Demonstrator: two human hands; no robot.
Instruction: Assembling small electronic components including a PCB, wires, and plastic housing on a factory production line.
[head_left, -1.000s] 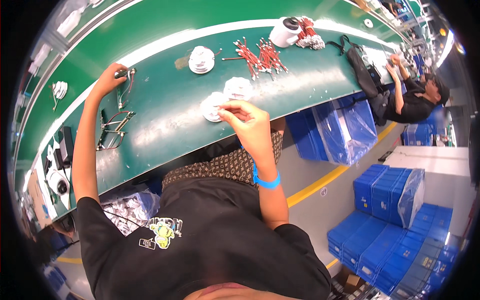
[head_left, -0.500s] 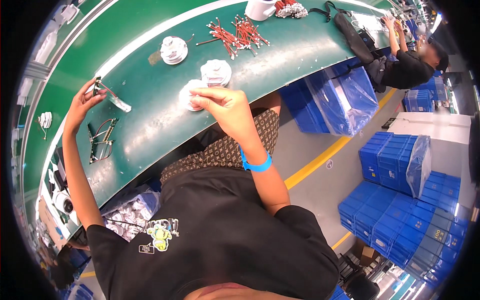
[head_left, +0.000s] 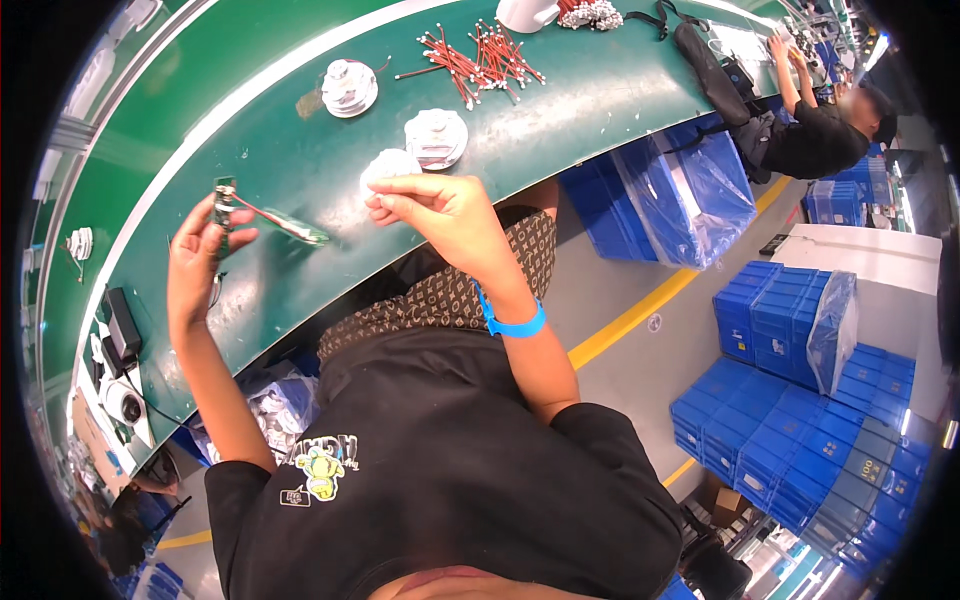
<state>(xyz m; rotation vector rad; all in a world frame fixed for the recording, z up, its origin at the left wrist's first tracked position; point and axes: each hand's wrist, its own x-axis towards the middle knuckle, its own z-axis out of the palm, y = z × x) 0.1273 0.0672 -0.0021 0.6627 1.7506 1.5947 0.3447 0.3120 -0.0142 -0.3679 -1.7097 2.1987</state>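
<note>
Black short-sleeved T-shirt with a small cartoon print, brown patterned trousers, blue wristband (head_left: 510, 322) on the right wrist.

Seen from the head camera, I am watching the left hand (head_left: 200, 262) pinching a small green circuit board (head_left: 224, 192) with red wires trailing to a second green board (head_left: 302, 230), raised above the green bench (head_left: 560, 110). The right hand (head_left: 445, 215) is hovering with fingertips pinched together just beside a white round part (head_left: 388, 165). Two more white round parts (head_left: 436, 137) (head_left: 349, 87) are lying near a scatter of red wires (head_left: 485, 58). Blue crates (head_left: 790, 390) are standing stacked on the floor, and another person (head_left: 825, 125) is working further along the bench.
</note>
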